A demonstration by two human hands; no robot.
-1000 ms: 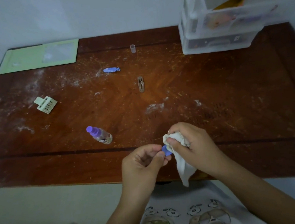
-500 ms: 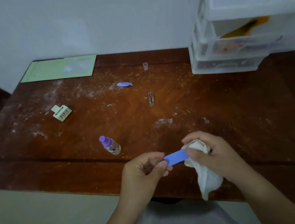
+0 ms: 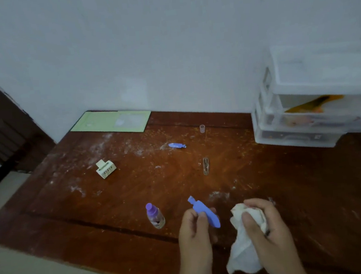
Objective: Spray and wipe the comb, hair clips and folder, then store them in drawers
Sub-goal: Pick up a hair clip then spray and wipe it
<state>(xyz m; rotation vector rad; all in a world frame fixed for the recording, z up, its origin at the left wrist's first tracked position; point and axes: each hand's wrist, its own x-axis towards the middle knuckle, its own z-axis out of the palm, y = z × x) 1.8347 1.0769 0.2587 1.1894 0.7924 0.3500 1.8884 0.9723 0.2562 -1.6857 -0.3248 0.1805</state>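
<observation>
On the dusty wooden table (image 3: pixel 287 193) we see the green folder (image 3: pixel 111 121) far left, the small comb (image 3: pixel 105 169) nearer, while our left hand (image 3: pixel 195 235) pinches a blue hair clip (image 3: pixel 205 212) and our right hand (image 3: pixel 266 229) clutches the white cloth (image 3: pixel 242 253), drawers (image 3: pixel 303 114) far right.

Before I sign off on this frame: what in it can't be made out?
Head view only:
- Drawer unit: cut off by the right edge; contents blur behind frosted fronts.
- Cloth: its upper part is bunched inside the right hand.
- Blue clip: its middle is covered by the left hand's fingers.
- Bottle label: too small to read.
- Brown clip: too small for detail.
</observation>
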